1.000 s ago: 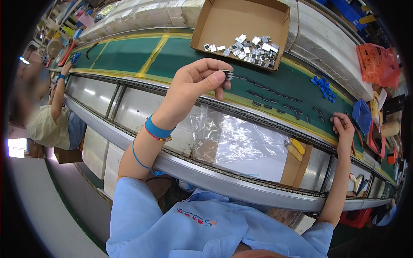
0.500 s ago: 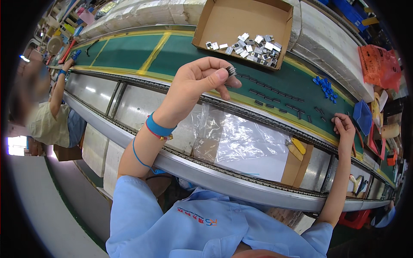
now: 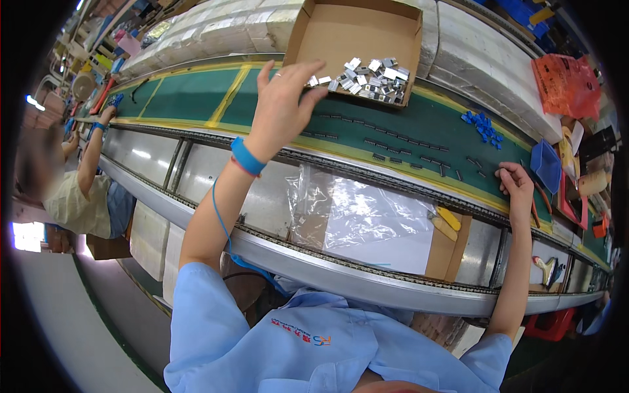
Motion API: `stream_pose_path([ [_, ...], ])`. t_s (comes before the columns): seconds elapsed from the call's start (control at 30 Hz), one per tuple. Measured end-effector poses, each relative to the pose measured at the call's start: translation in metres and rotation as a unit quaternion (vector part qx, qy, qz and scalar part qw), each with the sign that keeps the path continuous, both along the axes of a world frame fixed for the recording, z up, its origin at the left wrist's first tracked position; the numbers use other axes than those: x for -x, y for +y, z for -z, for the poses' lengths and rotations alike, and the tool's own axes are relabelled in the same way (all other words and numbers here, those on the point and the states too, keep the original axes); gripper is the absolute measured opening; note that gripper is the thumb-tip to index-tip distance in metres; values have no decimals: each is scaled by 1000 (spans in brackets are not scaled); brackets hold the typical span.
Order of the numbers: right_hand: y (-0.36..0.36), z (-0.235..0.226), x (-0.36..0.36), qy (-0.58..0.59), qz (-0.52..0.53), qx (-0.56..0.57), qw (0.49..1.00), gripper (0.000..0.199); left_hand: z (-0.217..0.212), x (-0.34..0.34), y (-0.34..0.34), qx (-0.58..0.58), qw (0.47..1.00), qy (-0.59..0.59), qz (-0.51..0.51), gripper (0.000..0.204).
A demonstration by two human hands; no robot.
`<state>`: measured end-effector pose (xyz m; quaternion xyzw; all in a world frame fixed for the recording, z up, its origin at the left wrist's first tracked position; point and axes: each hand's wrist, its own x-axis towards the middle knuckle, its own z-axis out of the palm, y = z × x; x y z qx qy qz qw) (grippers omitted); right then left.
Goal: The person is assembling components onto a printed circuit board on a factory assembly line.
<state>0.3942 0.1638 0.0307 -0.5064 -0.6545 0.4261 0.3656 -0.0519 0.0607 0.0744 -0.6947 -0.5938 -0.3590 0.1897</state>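
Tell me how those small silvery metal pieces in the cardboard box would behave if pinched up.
The metal pieces look rigid, blocky and flat-faced, so probably won't roll. They lie heaped loosely in the cardboard box, so neighbours likely shift. Shiny surfaces may be slippery for the left hand.

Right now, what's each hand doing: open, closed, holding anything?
Left hand: open, fingers spread, reaching toward the metal parts in the box; nothing visibly held.
Right hand: resting on the belt edge; grip cannot be told.

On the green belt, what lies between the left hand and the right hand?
Head view: rows of small dark parts lie on the green belt between the left hand and right hand.
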Motion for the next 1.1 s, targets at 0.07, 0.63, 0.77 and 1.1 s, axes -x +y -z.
stream_pose_path([
  [0.07, -1, -1, -2, 1, 0, 3, 1000, 17, -3, -15, -18, 27, 999, 7, 45, 31],
  [0.63, -1, 5, -9, -7, -32, -22, 999, 15, 45, -57, -76, 187, 950, 45, 246, 6],
  [0.77, -1, 4, -7, -2, -24, -15, 1000, 15, 51, -57, -76, 193, 946, 32, 259, 12],
  [1.1, 5, 12, -13, -12, -34, -31, 999, 15, 48, -56, -82, 261, 922, 60, 281, 9],
])
